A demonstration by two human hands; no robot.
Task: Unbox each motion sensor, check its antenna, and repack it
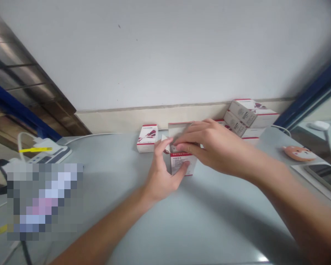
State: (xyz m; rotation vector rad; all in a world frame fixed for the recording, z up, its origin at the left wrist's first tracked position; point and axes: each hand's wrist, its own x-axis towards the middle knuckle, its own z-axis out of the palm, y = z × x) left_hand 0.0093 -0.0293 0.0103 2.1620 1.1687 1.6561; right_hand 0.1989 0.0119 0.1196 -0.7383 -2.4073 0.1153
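Note:
A small white and red box stands upright on the grey table, its top flap raised. My left hand grips the box from the left side, thumb against its front lower edge. My right hand lies over the box's open top, fingers pressed on the flap area. A second closed white and red box lies just to the left behind it.
Stacked white and red boxes stand at the back right by the wall. An orange fox-shaped object and a tray lie to the right. A device with a yellow tag and cables sits at the left.

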